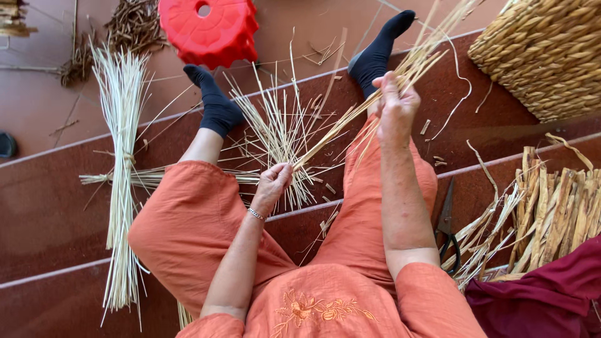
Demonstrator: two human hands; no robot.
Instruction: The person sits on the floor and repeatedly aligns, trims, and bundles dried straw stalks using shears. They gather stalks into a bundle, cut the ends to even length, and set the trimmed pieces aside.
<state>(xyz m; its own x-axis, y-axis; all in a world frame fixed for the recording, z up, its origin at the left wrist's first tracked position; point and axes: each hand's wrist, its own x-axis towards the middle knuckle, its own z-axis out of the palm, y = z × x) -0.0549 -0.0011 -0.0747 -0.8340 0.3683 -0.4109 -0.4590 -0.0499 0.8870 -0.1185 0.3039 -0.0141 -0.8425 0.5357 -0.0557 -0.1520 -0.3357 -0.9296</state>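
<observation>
Seated on dark red steps, orange trousers and dark socks stretched away. Left hand (pixel 272 181) pinched shut on the near end of a thin bunch of pale straw stalks (pixel 338 128); right hand (pixel 395 106) farther right, fingers curled round the same bunch where it slants up and away. More loose straw fanned between the legs. Tied straw sheaf (pixel 120 175) lying left. Red plastic stool (pixel 208 28) far. Woven straw basket (pixel 544 56) far right; black scissors (pixel 447 231) near right.
</observation>
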